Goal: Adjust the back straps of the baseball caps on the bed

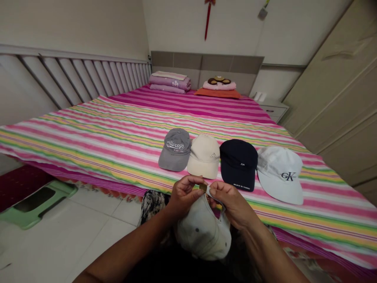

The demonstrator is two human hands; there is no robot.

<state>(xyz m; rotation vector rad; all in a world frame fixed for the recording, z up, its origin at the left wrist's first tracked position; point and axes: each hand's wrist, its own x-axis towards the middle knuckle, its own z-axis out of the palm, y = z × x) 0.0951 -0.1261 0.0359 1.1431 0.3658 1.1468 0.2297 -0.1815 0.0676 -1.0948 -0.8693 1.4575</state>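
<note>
I hold a cream cap (203, 232) in front of me, its crown toward me. My left hand (184, 196) pinches the small brass buckle at the cap's back strap. My right hand (231, 202) pinches the strap end right beside it. Both hands are closed on the cap. On the striped bed (103, 129) just beyond lie a grey cap (176, 149), a beige cap (204, 156), a navy cap (239, 164) and a white cap (281, 173), side by side in a row.
Folded purple bedding (170, 82) and an orange and pink pillow stack (218, 88) sit at the headboard. A green plastic stool (37, 202) stands on the tiled floor at left. A wardrobe (338, 98) lines the right side, with a nightstand (272, 108) beyond it.
</note>
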